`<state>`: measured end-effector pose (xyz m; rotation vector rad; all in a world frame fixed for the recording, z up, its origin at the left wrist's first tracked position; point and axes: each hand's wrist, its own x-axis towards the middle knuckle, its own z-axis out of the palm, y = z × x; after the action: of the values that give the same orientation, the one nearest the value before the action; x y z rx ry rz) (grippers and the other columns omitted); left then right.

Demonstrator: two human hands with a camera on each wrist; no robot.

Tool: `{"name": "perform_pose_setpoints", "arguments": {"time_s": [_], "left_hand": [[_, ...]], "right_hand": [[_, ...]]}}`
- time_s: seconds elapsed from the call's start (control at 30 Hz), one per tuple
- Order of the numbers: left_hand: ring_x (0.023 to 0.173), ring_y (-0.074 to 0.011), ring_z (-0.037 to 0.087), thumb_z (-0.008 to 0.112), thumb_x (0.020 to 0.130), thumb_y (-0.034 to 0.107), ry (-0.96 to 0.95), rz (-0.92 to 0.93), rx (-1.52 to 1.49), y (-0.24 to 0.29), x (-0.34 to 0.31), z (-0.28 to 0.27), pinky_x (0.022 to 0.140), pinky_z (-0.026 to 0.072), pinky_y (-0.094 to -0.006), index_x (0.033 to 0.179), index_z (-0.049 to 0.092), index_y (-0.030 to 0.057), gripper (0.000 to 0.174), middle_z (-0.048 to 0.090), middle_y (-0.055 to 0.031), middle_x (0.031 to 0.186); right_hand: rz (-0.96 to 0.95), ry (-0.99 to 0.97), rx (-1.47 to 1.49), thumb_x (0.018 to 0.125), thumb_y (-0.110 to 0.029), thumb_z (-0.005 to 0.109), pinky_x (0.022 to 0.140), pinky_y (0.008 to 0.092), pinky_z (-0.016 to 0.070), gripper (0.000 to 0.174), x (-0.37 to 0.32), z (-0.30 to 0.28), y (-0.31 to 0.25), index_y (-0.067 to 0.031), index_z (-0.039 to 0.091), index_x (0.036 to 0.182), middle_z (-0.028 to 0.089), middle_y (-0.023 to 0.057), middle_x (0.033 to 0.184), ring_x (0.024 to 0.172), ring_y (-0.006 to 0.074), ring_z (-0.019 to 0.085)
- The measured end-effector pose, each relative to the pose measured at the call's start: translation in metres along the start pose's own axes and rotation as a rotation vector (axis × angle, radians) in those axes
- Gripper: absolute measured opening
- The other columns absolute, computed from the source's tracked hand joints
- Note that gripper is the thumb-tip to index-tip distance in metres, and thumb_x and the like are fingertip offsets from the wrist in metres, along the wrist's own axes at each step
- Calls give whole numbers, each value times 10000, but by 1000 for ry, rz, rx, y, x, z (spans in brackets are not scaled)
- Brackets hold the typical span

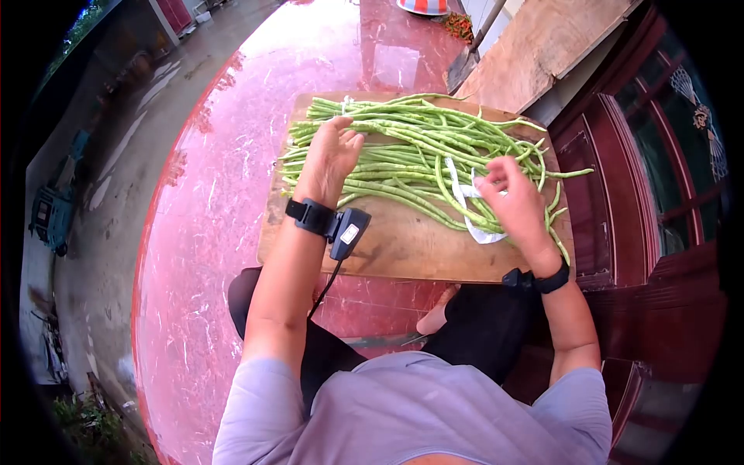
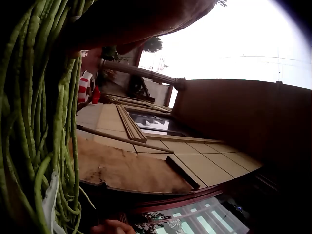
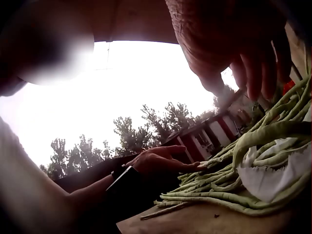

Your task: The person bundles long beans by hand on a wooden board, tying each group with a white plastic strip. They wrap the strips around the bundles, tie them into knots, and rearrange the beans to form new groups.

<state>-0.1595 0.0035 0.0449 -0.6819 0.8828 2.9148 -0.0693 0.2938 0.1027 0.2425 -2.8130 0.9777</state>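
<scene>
A heap of long green beans [image 1: 403, 151] lies across a wooden board [image 1: 372, 260]. My left hand [image 1: 335, 155] is over the beans near their left ends; in the right wrist view this left hand [image 3: 163, 161] has its fingers stretched out to the bean tips. Above the right part of the heap hovers my right hand [image 1: 515, 198], fingers loosely bent with nothing between them. A white strip of cloth [image 1: 487, 235] winds among the beans beside that hand, and its ragged edge shows in the right wrist view. Another small white tie [image 1: 346, 103] sits at the far left of the beans.
The board rests across a glossy red surface [image 1: 209, 263], above my knees. A plywood sheet [image 1: 535, 54] leans at the back right, beside a dark red door [image 1: 597, 194]. Beyond the red surface's left edge runs a wet grey floor [image 1: 108, 155]. A red-and-white striped thing [image 1: 424, 6] stands at the far end.
</scene>
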Motion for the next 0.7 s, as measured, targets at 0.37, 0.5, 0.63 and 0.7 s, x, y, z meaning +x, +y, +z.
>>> {"name": "perform_pose_setpoints", "arguments": {"time_s": [0.37,0.5,0.63,0.7], "left_hand": [[1168,-287,521,609,892,239,-189,974,1724,-26,-40,-47,1007,382,-442,1231,574,35,397,592,-125,1221],[1185,-297,501,536,925,470,-123,1068,2078,-54,-8,-46,1006,326,-515,1294,546,85,533,583,-115,1235],[1186,-284,485,460,934,556,-137,857,2152,-51,-11,-33,970,326,-492,1335,521,100,610,581,-100,1247],[1188,-274,476,452,933,566,-107,913,2151,-53,-10,-33,956,329,-475,1331,528,108,612,584,-88,1246]], "right_hand": [[-470,67,-446,826,-119,675,751,414,457,159,-12,-4,-7,-90,609,968,623,80,858,836,295,607],[-583,256,-709,794,-86,684,970,420,373,117,17,-46,9,-112,656,904,584,44,811,896,235,548],[-571,220,-827,773,-79,685,1058,493,307,146,63,-53,85,-152,669,898,615,9,831,930,219,556],[-526,199,-854,783,-85,662,1080,532,275,130,78,-42,125,-160,675,889,660,-8,904,1017,216,559]]}}
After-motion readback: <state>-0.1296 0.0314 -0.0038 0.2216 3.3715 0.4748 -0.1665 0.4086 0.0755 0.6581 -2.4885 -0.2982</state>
